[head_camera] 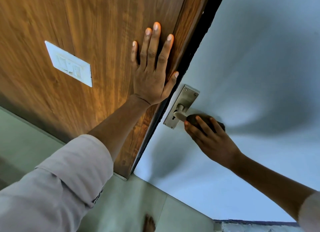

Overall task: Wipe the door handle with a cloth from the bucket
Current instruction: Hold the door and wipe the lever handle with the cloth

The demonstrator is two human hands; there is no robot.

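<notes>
The metal door handle sits on a steel backplate with a keyhole, at the left edge of a pale blue door. My right hand grips a dark cloth wrapped around the outer part of the lever, so only the lever's inner end shows. My left hand lies flat, fingers spread, on the brown wooden panel beside the door frame, holding nothing. No bucket is in view.
A white switch plate is fixed to the wooden panel left of my left hand. A dark gap runs between frame and door. Greenish floor tiles lie below, with a bare foot at the bottom edge.
</notes>
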